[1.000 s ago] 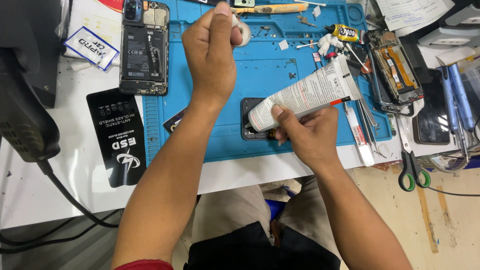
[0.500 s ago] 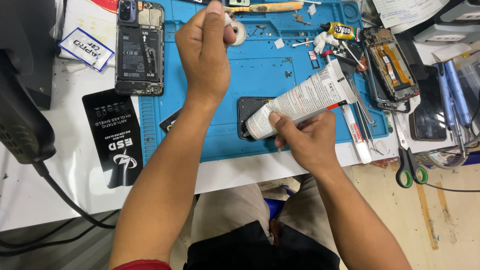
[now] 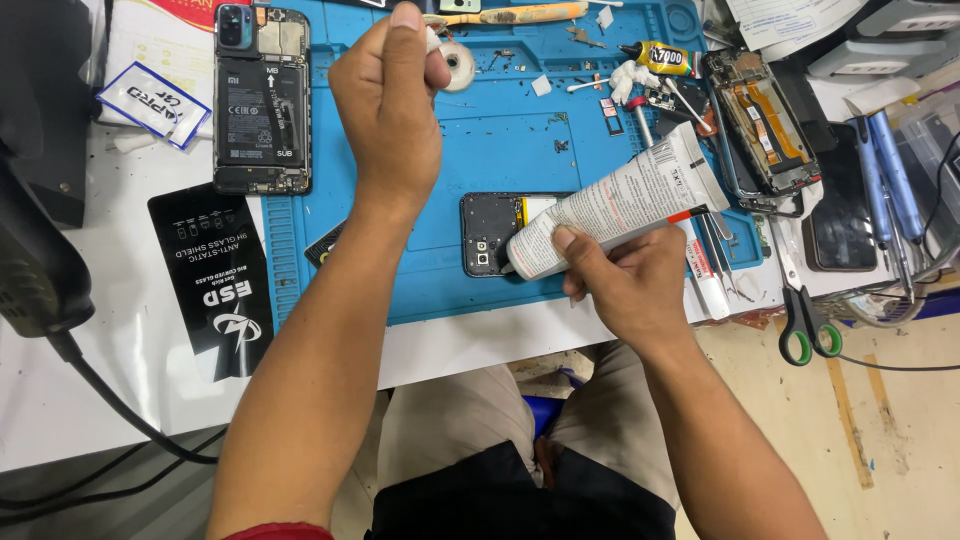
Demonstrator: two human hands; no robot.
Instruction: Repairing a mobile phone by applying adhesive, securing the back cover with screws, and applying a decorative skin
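The right hand (image 3: 625,285) has its fingers closed around a big white glue tube (image 3: 620,205), near the front edge of the blue mat (image 3: 500,150). The tube's tip is over a small dark phone part (image 3: 490,230). The left hand (image 3: 390,95) pinches a little white bit (image 3: 432,40) near the mat's back edge.

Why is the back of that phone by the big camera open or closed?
Open: the phone lies cover-off on the blue mat, its battery and circuit board showing.

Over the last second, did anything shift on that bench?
Barely. The left hand stayed raised over the blue mat, pinching something small and white. The right hand kept its grip on the white tube above the small dark phone. Nothing was let go.
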